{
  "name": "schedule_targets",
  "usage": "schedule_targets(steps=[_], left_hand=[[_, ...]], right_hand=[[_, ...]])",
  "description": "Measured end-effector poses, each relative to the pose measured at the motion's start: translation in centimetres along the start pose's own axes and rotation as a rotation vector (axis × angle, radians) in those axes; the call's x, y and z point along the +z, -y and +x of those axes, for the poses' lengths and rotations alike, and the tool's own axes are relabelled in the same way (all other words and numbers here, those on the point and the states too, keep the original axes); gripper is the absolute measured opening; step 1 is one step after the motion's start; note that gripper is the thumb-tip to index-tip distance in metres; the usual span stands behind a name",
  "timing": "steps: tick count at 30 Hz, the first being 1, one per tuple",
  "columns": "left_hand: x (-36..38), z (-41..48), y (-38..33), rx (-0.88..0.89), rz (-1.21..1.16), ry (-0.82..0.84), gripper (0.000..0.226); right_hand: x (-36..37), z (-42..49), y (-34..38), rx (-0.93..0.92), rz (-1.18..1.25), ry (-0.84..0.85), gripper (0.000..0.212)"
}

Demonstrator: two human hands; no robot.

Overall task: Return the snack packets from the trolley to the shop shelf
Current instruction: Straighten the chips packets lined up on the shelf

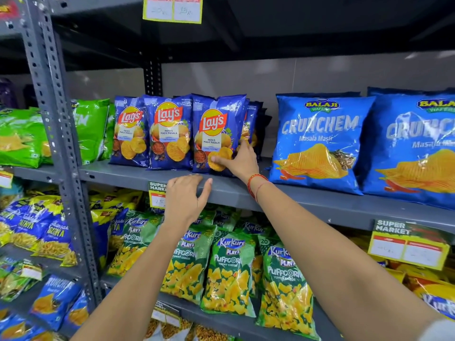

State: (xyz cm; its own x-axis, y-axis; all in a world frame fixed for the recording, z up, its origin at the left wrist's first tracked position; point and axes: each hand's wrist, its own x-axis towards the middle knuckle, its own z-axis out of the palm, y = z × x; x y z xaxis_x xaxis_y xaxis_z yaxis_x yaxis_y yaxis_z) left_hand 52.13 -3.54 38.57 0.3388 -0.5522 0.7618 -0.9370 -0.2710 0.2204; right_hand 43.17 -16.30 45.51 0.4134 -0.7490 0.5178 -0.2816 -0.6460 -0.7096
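Observation:
Three blue Lay's Magic Masala packets stand upright in a row on the grey shop shelf (138,175). My right hand (240,161) grips the lower right side of the rightmost Lay's packet (216,129), thumb on its front and fingers behind it. My left hand (184,195) rests on the shelf's front edge just below that packet, fingers curled over the lip and holding nothing. More Lay's packets stand behind the front row, partly hidden. The trolley is out of view.
Large blue Balaji Crunchem bags (317,141) stand to the right on the same shelf, green bags (91,129) to the left. Kurkure Puffcorn packets (229,271) fill the shelf below. A grey perforated upright (56,124) stands at left. Yellow price tags hang from shelf edges.

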Motion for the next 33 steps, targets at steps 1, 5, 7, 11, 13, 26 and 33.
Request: schedule_targets(steps=[1, 5, 7, 11, 13, 26, 33], left_hand=[[0.0, 0.0, 0.0, 0.0, 0.001, -0.003, 0.068], [0.2, 0.2, 0.1, 0.014, 0.013, -0.016, 0.07], [0.2, 0.5, 0.0, 0.004, 0.004, -0.011, 0.068], [-0.2, 1.6, -1.7, 0.013, -0.122, -0.031, 0.055], [-0.3, 2.2, -3.7, 0.035, -0.231, -0.066, 0.048], [5.3, 12.1, -15.2, -0.459, -1.208, 0.433, 0.081], [6.6, 13.0, -16.5, -0.409, -1.529, 0.624, 0.082]], right_hand=[[-0.1, -0.1, -0.1, -0.004, 0.014, -0.011, 0.097], [-1.7, -0.9, -0.3, -0.087, 0.027, -0.065, 0.092], [-3.1, -1.6, -0.1, -0.172, 0.025, -0.108, 0.083], [-7.2, -3.2, 0.5, -0.32, 0.058, -0.26, 0.064], [-9.8, -3.7, 0.0, -0.358, 0.053, -0.37, 0.056], [-19.0, -1.6, -8.0, 0.156, 0.117, -0.529, 0.093], [-19.3, 1.2, -9.1, 0.162, 0.59, -0.383, 0.069]])
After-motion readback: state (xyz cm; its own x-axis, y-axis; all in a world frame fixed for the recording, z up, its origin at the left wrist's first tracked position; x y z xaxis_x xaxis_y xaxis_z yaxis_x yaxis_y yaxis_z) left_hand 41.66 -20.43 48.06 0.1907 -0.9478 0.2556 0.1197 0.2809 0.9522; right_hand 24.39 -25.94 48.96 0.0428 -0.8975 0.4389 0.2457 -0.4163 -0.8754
